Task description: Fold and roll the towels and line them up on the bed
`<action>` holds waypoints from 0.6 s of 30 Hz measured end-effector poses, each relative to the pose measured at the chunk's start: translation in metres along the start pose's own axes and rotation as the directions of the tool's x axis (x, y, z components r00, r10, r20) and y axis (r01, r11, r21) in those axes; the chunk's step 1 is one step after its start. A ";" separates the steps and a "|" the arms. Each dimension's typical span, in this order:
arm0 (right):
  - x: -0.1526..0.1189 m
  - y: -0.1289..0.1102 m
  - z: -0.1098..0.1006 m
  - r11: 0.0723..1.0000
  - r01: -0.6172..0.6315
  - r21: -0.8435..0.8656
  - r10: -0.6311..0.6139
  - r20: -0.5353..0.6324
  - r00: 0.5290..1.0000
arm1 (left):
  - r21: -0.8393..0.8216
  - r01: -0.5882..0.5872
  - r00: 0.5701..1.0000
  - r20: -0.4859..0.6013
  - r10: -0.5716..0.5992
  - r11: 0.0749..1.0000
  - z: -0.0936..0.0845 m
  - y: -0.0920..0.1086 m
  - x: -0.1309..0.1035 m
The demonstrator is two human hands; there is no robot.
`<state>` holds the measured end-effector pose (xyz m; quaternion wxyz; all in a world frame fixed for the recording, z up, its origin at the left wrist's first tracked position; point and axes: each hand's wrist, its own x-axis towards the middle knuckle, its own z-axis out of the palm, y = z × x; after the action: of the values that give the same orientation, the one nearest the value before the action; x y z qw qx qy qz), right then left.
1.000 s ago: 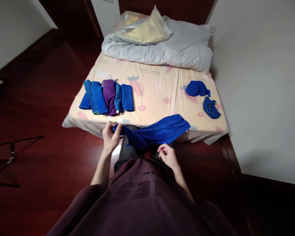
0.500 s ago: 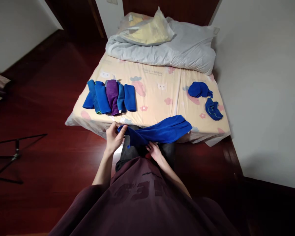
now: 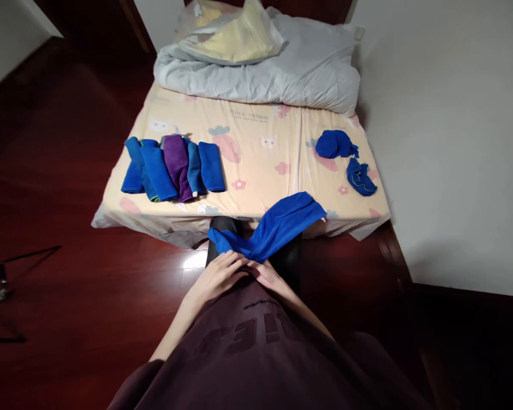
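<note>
A blue cloth [image 3: 277, 225], like a small towel, hangs loosely across my lap, its far right end lying on the front edge of the bed. My left hand [image 3: 222, 276] has come in at the cloth's near edge, fingers bent and closed there, close to the other hand. My right hand [image 3: 267, 275] pinches that same near edge from below; its fingertips are partly hidden. To the left lies a row of rolled cloths, among them a purple rolled cloth [image 3: 177, 162] and a blue rolled cloth [image 3: 212, 166].
Two crumpled blue cloths, an upper one [image 3: 336, 144] and a lower one [image 3: 361, 177], lie at the bed's right. A grey quilt [image 3: 312, 68] and a yellow pillow in clear plastic [image 3: 243, 40] are at the back. A black stand [image 3: 2, 285] is on the floor at left.
My left hand has let go of the cloth's left corner and moved down and right to the near edge beside my right hand. The view has shifted slightly.
</note>
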<state>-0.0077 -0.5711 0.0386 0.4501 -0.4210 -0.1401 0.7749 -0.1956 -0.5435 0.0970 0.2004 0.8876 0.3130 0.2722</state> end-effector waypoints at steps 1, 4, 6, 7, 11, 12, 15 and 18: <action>-0.003 -0.003 0.004 0.999 0.006 -0.036 -0.005 0.020 1.000 | 0.017 0.009 1.000 0.015 -0.009 1.000 0.009 0.005 -0.005; -0.007 -0.008 0.014 0.993 0.028 -0.112 -0.023 0.049 0.999 | 0.071 0.136 0.973 -0.198 -0.120 0.988 0.029 0.009 -0.014; -0.007 -0.008 0.018 0.991 0.064 -0.116 -0.060 0.035 0.998 | 0.071 0.195 0.933 -0.319 -0.163 0.978 0.035 0.008 -0.014; -0.007 -0.008 0.019 0.991 0.081 -0.105 -0.079 0.025 0.997 | 0.068 0.205 0.921 -0.350 -0.169 0.976 0.036 0.007 -0.013; -0.005 -0.012 0.017 0.995 0.101 -0.025 -0.101 0.006 0.995 | 0.069 0.163 0.935 -0.329 -0.132 0.984 0.036 0.008 -0.002; -0.005 -0.014 0.016 0.995 0.096 -0.012 -0.096 0.012 0.995 | 0.080 0.158 0.939 -0.321 -0.124 0.984 0.036 0.009 0.001; -0.007 -0.022 0.012 0.997 0.072 -0.007 -0.072 0.046 0.996 | 0.123 0.146 0.935 -0.341 -0.097 0.982 0.040 0.010 0.008; -0.010 -0.025 0.009 0.997 0.065 -0.043 -0.063 0.053 0.997 | 0.101 0.115 0.926 -0.372 -0.070 0.988 0.044 0.008 0.009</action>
<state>0.0024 -0.5639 0.0638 0.4613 -0.4062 -0.1826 0.7674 -0.1595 -0.5513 0.0707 0.0971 0.8157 0.4021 0.4043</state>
